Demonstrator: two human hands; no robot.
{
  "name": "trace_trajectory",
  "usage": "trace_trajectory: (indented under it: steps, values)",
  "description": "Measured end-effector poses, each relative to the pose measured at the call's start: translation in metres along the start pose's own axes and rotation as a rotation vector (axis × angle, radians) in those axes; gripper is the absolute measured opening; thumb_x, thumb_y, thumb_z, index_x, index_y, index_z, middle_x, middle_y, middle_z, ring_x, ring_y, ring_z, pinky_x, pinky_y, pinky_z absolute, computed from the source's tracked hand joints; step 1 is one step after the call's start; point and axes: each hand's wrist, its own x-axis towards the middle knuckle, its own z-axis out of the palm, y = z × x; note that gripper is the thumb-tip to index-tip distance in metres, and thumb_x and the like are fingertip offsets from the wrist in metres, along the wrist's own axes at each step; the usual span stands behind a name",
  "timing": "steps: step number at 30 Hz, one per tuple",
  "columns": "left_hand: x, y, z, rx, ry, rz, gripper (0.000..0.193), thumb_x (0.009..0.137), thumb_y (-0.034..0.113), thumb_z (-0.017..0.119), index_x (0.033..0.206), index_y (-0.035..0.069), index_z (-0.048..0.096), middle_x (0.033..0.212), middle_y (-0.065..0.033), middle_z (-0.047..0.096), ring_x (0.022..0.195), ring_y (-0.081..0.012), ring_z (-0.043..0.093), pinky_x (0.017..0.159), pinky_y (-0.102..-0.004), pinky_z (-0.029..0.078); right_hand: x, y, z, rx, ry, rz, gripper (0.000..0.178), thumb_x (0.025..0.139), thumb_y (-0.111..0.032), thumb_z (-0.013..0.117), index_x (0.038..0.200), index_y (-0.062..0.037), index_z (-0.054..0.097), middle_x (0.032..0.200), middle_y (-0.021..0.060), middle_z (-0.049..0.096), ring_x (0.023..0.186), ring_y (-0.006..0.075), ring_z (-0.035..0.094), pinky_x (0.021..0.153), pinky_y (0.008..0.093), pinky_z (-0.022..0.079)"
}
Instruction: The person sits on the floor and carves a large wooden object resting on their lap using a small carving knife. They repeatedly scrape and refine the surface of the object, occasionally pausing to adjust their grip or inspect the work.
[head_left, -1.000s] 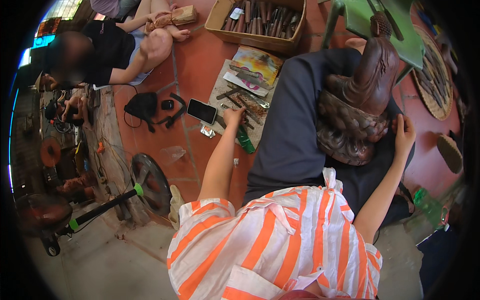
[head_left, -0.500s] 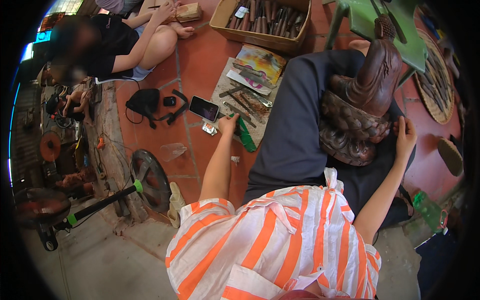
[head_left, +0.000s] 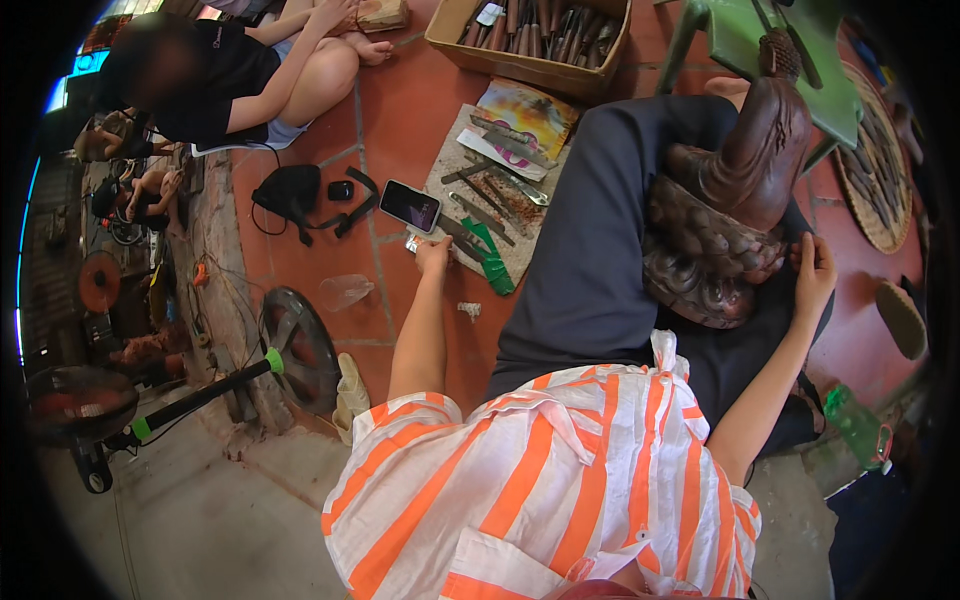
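Beside the lower edge of a phone, my left hand is closed at a small silver foil packet and partly covers it. A flat tool with a green-wrapped handle lies to its right on a speckled mat. Several blades and files rest there too. A dark carved wooden seated figure on a lotus-like base leans in my lap. My right hand rests on my trouser leg just right of that base, fingers loosely extended and nothing visible in them.
A cardboard box of wooden-handled carving tools stands ahead. At the right are a green plastic chair, a woven tray of tools and a green bottle. A person sits far left; a black bag lies nearer.
My left hand has let go of the green-wrapped tool, left lying on the mat, and moved left to the foil packet. My right hand stays in place. The view has shifted slightly.
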Motion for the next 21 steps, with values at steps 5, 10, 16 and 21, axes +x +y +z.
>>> trace_trajectory:
  steps: [5, 10, 16, 21]
  values:
    - [-0.009, 0.004, 0.008, 0.182, -0.073, 0.080, 0.037, 0.076, 0.035, 0.075, 0.070, 0.001, 0.064, 0.065, -0.0104, 0.066, 0.056, -0.0218, 0.065, 0.055, -0.0344, 0.053, 0.001, -0.001, 0.002, 0.013, 0.000, -0.001, 0.023, 0.092, -0.022, 0.061, 0.093, -0.0001, 0.066, 0.074, 0.0025, 0.064, 0.066, 0.0068, 0.057, 0.060, 0.0199, 0.046]
    - [-0.026, 0.013, 0.013, 0.523, 0.003, 0.159, 0.047, 0.074, 0.046, 0.075, 0.078, -0.001, 0.068, 0.081, -0.0195, 0.068, 0.078, -0.0334, 0.067, 0.074, -0.0414, 0.051, 0.000, 0.000, 0.004, 0.017, 0.017, -0.013, 0.021, 0.092, -0.021, 0.061, 0.092, 0.0000, 0.066, 0.074, 0.0026, 0.063, 0.065, 0.0067, 0.057, 0.059, 0.0199, 0.045]
    - [-0.024, 0.003, 0.002, 0.536, -0.073, 0.113, 0.053, 0.073, 0.049, 0.074, 0.085, -0.002, 0.069, 0.092, -0.0199, 0.068, 0.089, -0.0350, 0.065, 0.078, -0.0425, 0.050, 0.002, 0.003, 0.003, 0.025, 0.001, -0.036, 0.020, 0.092, -0.020, 0.061, 0.088, -0.0005, 0.065, 0.073, 0.0023, 0.063, 0.064, 0.0063, 0.056, 0.058, 0.0197, 0.044]
    - [-0.025, 0.007, 0.007, 0.513, -0.044, 0.147, 0.042, 0.074, 0.042, 0.073, 0.083, 0.001, 0.069, 0.088, -0.0168, 0.069, 0.086, -0.0333, 0.066, 0.075, -0.0422, 0.051, 0.003, 0.003, 0.001, 0.014, -0.006, -0.027, 0.020, 0.092, -0.020, 0.061, 0.088, -0.0011, 0.065, 0.072, 0.0022, 0.063, 0.063, 0.0061, 0.055, 0.057, 0.0199, 0.044]
